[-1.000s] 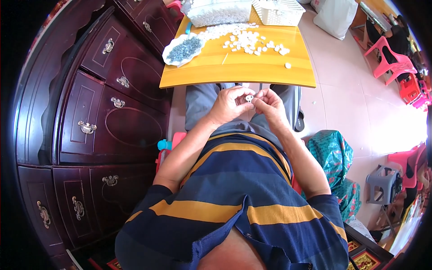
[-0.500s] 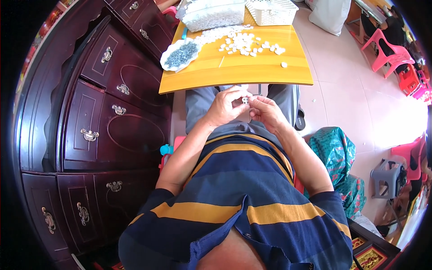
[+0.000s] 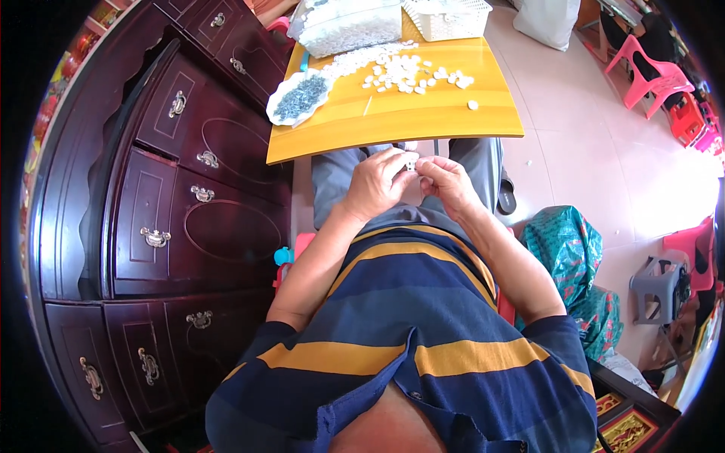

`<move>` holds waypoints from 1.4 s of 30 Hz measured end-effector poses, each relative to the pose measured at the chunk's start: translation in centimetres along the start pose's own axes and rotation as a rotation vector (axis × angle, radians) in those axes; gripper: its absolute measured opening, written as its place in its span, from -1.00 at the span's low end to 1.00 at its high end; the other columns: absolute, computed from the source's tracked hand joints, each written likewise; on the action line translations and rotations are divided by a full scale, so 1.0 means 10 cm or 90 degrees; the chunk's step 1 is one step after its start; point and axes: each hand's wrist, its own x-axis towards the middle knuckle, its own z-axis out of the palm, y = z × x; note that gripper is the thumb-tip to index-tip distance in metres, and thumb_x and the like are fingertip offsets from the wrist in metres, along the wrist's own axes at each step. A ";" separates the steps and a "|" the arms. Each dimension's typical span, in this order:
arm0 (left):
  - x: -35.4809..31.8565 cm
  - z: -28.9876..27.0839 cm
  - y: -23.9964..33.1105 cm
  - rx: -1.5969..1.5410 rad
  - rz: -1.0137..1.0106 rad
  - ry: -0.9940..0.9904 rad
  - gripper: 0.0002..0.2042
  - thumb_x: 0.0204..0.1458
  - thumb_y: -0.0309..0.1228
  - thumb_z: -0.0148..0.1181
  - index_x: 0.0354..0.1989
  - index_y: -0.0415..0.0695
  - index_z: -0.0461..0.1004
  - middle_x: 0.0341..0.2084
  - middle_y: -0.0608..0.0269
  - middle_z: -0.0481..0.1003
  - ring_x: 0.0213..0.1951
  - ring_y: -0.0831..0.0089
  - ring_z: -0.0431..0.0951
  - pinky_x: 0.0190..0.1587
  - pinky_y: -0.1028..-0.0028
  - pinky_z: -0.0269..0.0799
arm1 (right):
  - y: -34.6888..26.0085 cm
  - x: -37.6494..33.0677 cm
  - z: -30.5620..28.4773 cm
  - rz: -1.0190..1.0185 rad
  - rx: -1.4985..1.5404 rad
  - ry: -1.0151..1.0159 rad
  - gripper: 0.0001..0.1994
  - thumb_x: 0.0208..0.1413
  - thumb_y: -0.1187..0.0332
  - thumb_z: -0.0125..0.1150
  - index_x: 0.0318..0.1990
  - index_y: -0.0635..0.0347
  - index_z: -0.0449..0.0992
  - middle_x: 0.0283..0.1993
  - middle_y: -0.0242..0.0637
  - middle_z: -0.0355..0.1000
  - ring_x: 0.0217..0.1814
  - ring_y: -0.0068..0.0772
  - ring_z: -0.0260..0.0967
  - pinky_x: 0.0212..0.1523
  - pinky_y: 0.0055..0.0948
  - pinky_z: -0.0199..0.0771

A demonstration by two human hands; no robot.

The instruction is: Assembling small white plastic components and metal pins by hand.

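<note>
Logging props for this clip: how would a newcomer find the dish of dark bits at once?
Start at the yellow table ahead of the seated person. On its left front corner, beside the dark wooden cabinet, sits the shallow pale dish. It alone holds small grey-blue pieces; the loose pieces scattered nearby are white.

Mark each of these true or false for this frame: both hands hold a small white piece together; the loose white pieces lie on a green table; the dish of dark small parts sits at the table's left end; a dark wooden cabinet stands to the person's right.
1. Both the left hand and the right hand meet on a small white piece: true.
2. The loose white pieces lie on a green table: false, the table is yellow.
3. The dish of dark small parts sits at the table's left end: true.
4. A dark wooden cabinet stands to the person's right: false, it is on their left.
</note>
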 end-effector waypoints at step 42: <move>1.46 0.74 -1.20 0.242 -0.168 -0.105 -0.64 0.18 -0.26 0.11 0.12 -0.09 0.53 0.10 -0.06 0.49 0.12 -0.05 0.48 0.20 0.13 0.41 | -1.21 0.83 -1.22 -0.134 -0.801 0.365 -0.71 0.03 0.11 0.26 -0.28 0.12 0.69 -0.39 -0.12 0.61 -0.28 -0.07 0.61 -0.13 -0.19 0.58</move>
